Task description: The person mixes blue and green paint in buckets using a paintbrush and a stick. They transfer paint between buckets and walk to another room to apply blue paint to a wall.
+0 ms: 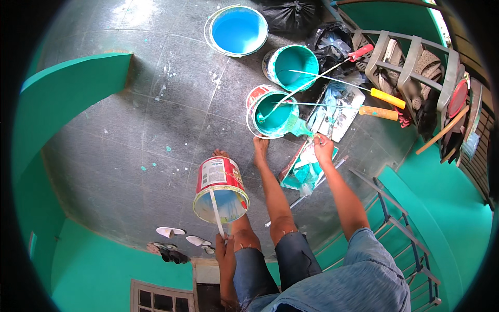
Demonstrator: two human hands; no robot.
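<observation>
My left hand (pixel 224 254) is closed round a pale flat strip that looks like the handle of a red and white paint bucket (pixel 214 172). This bucket is tilted, its mouth toward me, with a whitish inside. My right hand (pixel 323 147) grips a paintbrush (pixel 300 127) coated in teal paint. The brush's bristles are at the right rim of a paint bucket (pixel 253 99) holding teal paint. Two roller handles lean out of that bucket, one red (pixel 360 52) and one orange (pixel 378 113). Another roller with a yellow handle (pixel 388 98) rests across the bucket behind.
A second teal bucket (pixel 267 65) and a bucket of blue liquid (pixel 213 23) stand farther off. Black bags (pixel 291 13) and a shoe rack (pixel 407 62) are at the right. A paint-smeared tray (pixel 287 179) lies below my right hand. White slippers (pixel 170 232) sit at the lower left.
</observation>
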